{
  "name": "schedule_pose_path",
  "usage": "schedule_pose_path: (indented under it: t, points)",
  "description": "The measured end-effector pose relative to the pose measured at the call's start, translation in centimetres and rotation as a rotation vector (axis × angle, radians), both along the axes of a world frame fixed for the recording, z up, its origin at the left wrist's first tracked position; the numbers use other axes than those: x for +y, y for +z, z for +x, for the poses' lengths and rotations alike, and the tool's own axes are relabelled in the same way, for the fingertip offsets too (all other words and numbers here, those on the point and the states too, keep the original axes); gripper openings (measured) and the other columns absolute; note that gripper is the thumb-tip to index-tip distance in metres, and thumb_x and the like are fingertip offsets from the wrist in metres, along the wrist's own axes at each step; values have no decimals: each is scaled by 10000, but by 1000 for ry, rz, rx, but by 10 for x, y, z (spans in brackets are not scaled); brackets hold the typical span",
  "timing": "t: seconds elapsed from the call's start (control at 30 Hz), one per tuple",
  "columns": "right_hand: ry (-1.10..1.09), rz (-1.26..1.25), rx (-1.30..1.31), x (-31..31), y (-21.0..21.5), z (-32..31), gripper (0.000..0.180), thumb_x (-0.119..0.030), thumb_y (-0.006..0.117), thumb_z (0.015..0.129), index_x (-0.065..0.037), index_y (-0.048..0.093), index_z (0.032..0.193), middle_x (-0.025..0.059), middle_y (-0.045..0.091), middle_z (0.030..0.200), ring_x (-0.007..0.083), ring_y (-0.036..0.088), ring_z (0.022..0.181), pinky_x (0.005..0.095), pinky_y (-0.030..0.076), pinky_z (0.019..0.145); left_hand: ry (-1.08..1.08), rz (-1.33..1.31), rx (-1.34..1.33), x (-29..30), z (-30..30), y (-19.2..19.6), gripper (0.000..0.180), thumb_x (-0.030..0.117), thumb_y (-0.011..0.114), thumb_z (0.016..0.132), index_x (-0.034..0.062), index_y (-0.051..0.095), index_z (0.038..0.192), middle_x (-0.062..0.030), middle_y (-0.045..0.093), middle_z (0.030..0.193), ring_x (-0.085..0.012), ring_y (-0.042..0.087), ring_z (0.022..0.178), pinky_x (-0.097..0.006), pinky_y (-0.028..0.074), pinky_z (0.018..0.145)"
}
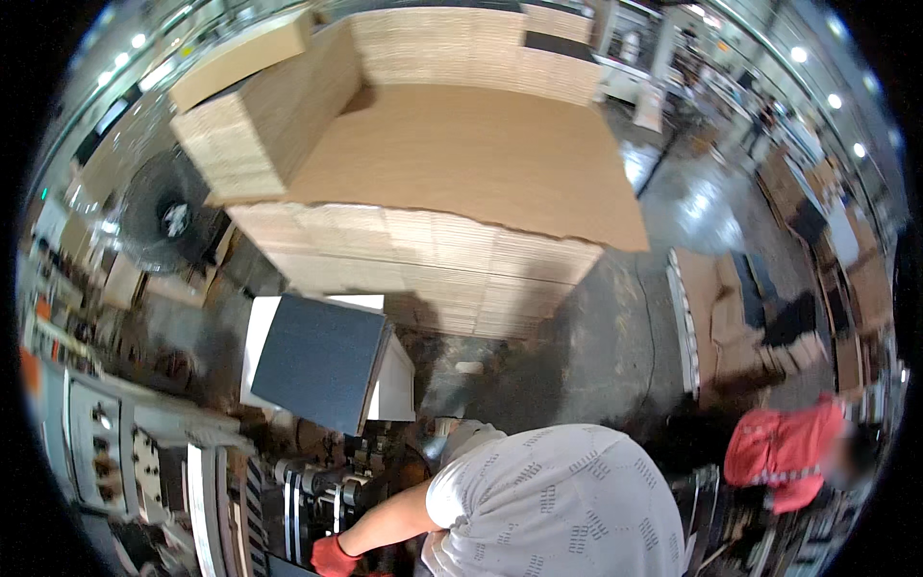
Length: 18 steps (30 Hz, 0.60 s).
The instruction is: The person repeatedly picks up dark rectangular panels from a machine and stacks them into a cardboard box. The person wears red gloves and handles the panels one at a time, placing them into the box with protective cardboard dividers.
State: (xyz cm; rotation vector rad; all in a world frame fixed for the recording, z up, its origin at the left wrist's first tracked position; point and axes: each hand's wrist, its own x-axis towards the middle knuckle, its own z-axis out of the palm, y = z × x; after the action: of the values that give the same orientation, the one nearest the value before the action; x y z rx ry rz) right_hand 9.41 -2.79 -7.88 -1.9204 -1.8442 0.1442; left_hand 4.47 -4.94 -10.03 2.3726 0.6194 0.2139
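- Nearest the lens, bottom centre: back of a co-worker in a pale grey patterned shirt, bent forward, head mostly hidden behind the shoulders, body cut off by the lower edge.
- Co-worker's bare arm stretched down-left, ending in a red-gloved hand at the frame's edge; fingers cropped, so cannot tell whether spread or closed on anything.
- Own hands nowhere in view; impossible to tell whether spread, pressed together or pinching.
- Just beside the glove: a dark machine with rollers, shadowed and hard to read.
- Above the machine, left of centre: dark grey board, flat face up, nearly square, long axis unclear; lower corner pointing down-right, resting over a white block mostly covered by it.
- Behind, filling the upper middle: large stack of brown cardboard sheets, plain, with a smaller bundle set crosswise on its left corner.
- Left of the stack: round black fan, partly hidden.
- Right edge: second person in a red top, crouched, partly cut off; flattened brown cartons on the grey floor nearby.
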Motion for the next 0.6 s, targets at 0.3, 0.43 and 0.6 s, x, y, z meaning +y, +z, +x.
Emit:
schedule_pose_path:
  t: [0.3,0.43,0.6]
  points:
    - [-101,-148,-105,-69,-13,16,312,-389,654,851,-133,736,1008,89,755,948,338,724,880,501,550,667,-101,-5,-32,-9,24,0,431,116,618,903,-39,568,1301,-182,644,1282,-287,620,1158,-379,478,1009]
    - [-114,-131,-264,-51,-32,27,289,-384,686,820,-156,746,988,45,759,939,317,732,881,486,545,625,-93,14,-42,-10,22,7,447,96,623,888,-38,564,1311,-184,636,1300,-291,612,1177,-383,469,1026]
    - [-107,-136,-181,-60,-13,18,289,-414,660,843,-144,714,934,54,755,887,310,732,862,466,547,684,-1,29,-30,4,8,5,470,71,630,870,-37,558,1322,-186,627,1321,-297,602,1201,-388,459,1048]
